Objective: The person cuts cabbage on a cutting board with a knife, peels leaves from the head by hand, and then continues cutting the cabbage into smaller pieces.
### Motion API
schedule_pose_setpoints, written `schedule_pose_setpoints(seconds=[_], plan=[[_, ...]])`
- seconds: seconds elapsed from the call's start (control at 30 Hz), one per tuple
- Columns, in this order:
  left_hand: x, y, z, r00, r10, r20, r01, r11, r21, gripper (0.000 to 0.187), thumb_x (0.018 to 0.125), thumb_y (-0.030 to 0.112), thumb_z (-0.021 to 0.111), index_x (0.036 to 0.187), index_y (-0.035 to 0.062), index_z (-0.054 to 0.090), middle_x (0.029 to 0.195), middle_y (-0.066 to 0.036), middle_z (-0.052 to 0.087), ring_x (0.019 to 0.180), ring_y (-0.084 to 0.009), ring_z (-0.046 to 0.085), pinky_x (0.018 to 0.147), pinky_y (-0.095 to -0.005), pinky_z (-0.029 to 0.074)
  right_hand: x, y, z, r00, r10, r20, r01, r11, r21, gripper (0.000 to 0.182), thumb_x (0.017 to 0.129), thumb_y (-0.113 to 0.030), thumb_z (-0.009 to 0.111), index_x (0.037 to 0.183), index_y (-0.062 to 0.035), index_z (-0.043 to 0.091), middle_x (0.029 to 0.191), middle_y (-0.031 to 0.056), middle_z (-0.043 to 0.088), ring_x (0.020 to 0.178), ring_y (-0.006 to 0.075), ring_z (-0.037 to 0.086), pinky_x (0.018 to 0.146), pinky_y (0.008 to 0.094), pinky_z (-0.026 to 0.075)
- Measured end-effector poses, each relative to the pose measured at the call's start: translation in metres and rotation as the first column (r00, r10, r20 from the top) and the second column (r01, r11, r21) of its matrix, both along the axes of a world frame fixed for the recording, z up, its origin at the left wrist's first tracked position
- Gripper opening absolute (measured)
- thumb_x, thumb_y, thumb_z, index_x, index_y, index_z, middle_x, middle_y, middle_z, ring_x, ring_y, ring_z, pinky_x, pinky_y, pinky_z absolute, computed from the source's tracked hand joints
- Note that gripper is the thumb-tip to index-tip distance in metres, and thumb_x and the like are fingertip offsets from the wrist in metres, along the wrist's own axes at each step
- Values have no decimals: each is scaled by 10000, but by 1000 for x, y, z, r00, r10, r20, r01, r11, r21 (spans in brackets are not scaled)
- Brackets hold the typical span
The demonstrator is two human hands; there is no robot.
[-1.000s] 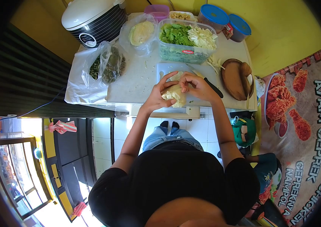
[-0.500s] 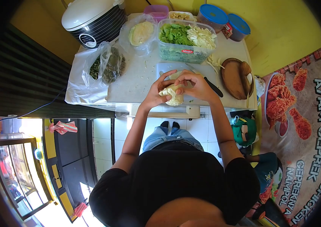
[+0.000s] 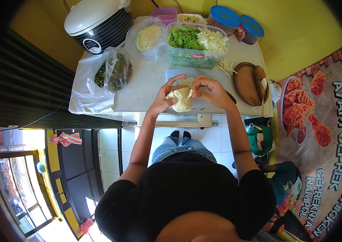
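You've got a pale cabbage chunk (image 3: pixel 181 99) up between both hands, just over the near edge of the white cutting board (image 3: pixel 171 74) on the table (image 3: pixel 138 90). Left hand (image 3: pixel 163 98) cups it from the left w/ fingers curled round it; right hand (image 3: pixel 211 91) is pinched shut on a leaf at the top right of the chunk. Looks like you're mid-peel, pulling leaves off the chunk. Next bit prob. needs a firm left-hand hold while the right tugs the leaf clear w/o tearing it. Black-handled knife (image 3: pixel 230 97) lies just past your right hand, mostly hidden, so mind it. Clear tub of greens + cut cabbage (image 3: pixel 196 47) sits behind the board, bagged cabbage half (image 3: pixel 148 37) and rice cooker (image 3: pixel 95 21) further back left, wooden mortar (image 3: pixel 250 82) at right.
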State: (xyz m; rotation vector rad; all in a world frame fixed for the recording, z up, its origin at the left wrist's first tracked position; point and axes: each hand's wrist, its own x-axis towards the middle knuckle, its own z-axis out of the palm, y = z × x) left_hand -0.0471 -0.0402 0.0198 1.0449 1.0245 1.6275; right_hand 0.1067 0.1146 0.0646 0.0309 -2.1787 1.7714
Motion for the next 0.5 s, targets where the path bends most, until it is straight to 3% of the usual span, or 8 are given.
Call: schedule_pose_setpoints(seconds=[0.07,0.2,0.27,0.33,0.5], plan=[[5,2,0,998,-2,-56,3,1000,11,980,695,505,723,1444,21,319,1163,-178,616,1036,-216,611,907,-310,458,1,-3,-1,999,-29,12,29,1000,8,144,820,-82,723,900,-22,618,903,-1,555,806,99,510,764,244,427],[0,-1,-1,997,36,-61,-37,999,-11,970,704,521,705,1446,29,320,1167,-176,614,1067,-219,597,928,-314,442,-2,-4,-18,998,4,63,11,973,-231,196,840,-133,722,961,-69,582,930,-19,540,809,84,470,748,232,390],[5,-1,2,991,88,-99,-93,994,-51,1121,651,715,663,1441,-2,317,1163,-167,622,1061,-210,598,925,-314,443,-3,-6,-17,998,40,45,-25,952,-306,220,848,-129,714,997,-82,559,961,-10,536,854,86,475,778,244,387],[7,1,2,989,89,-116,-96,994,-50,1115,657,714,660,1441,-1,318,1162,-169,623,1063,-213,597,932,-317,439,-2,-11,5,992,-15,128,11,1000,30,284,774,-167,791,936,-87,572,916,-25,537,830,89,484,733,237,376],[7,1,2,986,106,-126,-110,993,-31,1089,673,723,637,1431,0,338,1145,-161,627,1068,-223,593,948,-323,428,-2,-21,35,991,-66,115,33,964,264,353,639,-204,877,839,-88,610,836,-16,534,806,121,508,693,265,396]])
